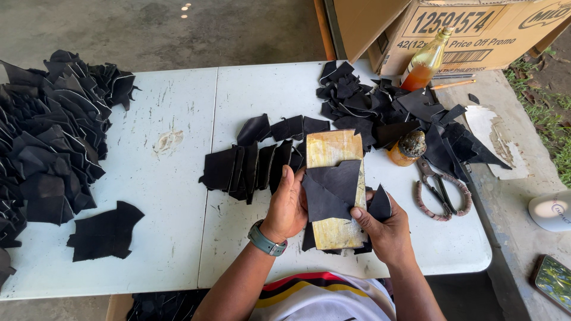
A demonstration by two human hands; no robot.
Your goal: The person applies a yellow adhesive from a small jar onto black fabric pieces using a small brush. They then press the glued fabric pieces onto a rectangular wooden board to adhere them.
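Observation:
My left hand [286, 205] and my right hand [383, 229] both hold a black leather piece [331, 190] flat on a worn yellowish board [334, 151] lying on the white table [178, 178]. The left thumb presses the piece's left edge. The right thumb pins its lower right corner, and the right fingers also curl around another small black piece [379, 204]. A watch sits on my left wrist.
A row of black pieces [244, 166] lies left of the board, a big heap [47, 131] at the far left, another heap [386, 107] behind. A small glue jar [408, 148], scissors [440, 190], an orange-liquid bottle [425, 62] and cardboard boxes [476, 30] stand right.

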